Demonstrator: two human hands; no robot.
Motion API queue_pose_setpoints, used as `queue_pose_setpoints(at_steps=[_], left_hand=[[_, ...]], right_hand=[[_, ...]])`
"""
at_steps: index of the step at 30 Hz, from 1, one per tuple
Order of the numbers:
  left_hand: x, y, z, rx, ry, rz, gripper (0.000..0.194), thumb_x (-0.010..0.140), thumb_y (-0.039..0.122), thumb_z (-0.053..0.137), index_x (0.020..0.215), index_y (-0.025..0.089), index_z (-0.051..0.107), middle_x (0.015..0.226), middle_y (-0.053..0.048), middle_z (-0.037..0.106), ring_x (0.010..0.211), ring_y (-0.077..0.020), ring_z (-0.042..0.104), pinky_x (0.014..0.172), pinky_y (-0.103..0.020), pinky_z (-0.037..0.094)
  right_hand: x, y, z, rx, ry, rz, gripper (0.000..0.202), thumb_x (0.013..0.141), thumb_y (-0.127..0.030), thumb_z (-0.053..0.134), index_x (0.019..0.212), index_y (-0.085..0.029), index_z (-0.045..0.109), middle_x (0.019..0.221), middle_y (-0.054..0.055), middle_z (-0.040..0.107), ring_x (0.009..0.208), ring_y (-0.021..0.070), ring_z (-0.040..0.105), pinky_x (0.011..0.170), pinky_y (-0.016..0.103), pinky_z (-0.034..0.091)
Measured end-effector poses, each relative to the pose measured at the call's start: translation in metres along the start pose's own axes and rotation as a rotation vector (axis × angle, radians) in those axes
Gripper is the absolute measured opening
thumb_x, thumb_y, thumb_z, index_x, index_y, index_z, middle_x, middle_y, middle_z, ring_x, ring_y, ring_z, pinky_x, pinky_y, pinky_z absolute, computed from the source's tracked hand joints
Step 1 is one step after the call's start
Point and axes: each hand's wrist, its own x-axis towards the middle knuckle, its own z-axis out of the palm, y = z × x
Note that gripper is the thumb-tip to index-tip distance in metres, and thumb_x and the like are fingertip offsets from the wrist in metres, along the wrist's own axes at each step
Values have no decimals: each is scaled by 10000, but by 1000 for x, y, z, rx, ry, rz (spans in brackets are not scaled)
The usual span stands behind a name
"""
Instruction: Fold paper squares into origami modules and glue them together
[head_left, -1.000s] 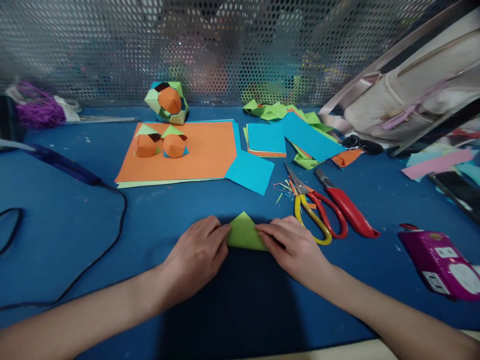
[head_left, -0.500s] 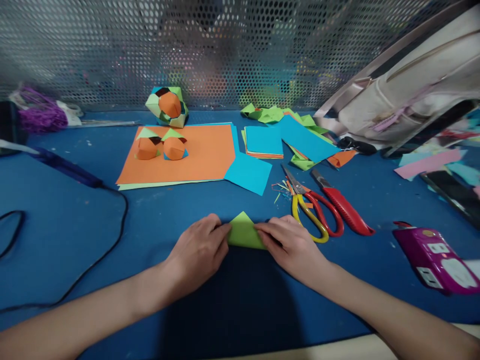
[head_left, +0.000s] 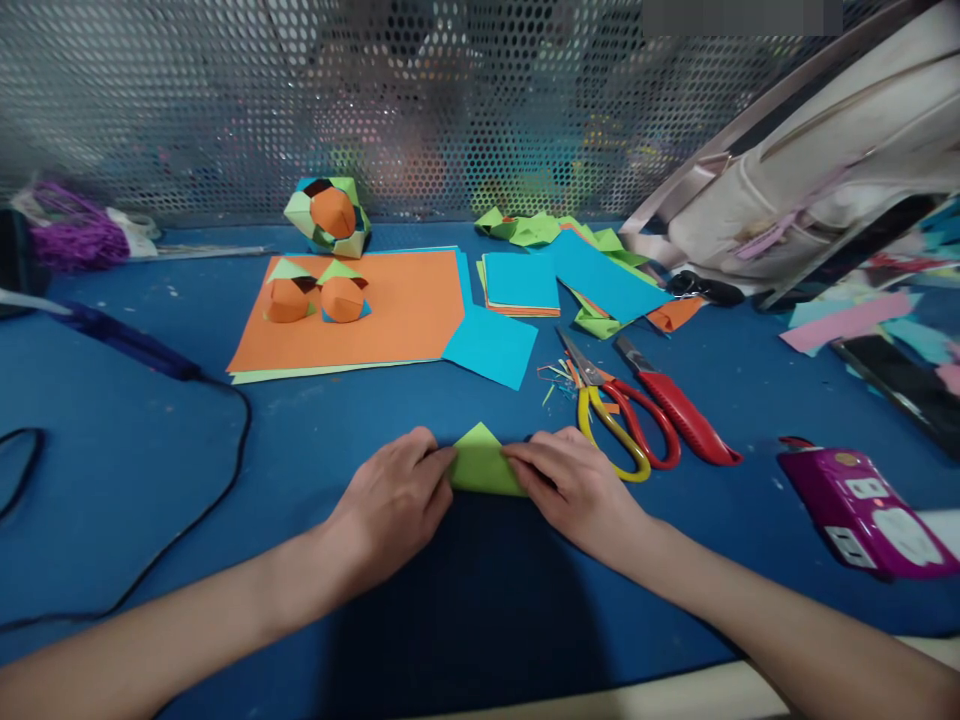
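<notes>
A folded green paper (head_left: pixel 482 463) with a pointed top lies on the blue table in front of me. My left hand (head_left: pixel 401 497) is closed, its thumb and fingers pinching the paper's left edge. On the other side my right hand (head_left: pixel 571 483) pinches the right edge. The fingers partly cover both ends of the paper. Just beyond my right hand are scissors (head_left: pixel 619 425) with one yellow and one red handle, beside a red-handled cutter (head_left: pixel 679 405). A blue paper square (head_left: pixel 493 346) lies past the green piece.
Orange sheets (head_left: pixel 390 320) bear two folded paper pieces (head_left: pixel 315 297). Behind stands a paper ball (head_left: pixel 334 215). Stacked squares (head_left: pixel 521 282) and folded green pieces (head_left: pixel 540 228) lie farther right. A glue gun (head_left: pixel 127 340) with its cord is left; a purple power strip (head_left: pixel 866 510) is right.
The whole view has shifted slightly, so things appear a little farther left. Both hands keep the same hold on the green paper, with no clear change in its fold.
</notes>
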Motion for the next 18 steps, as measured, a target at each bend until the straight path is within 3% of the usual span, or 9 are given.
queue_pose_setpoints(at_steps=[18], left_hand=[[16,7,-17,-8,-353,-207,304,891,214,346,1034,147,606,913,-81,558,798,-191,592,742,-335,501]], right_hand=[[4,-2,-4,-99,-156,56,249,913,-187,429,808,-166,654,682,29,599,610,138,522,620,287,302]])
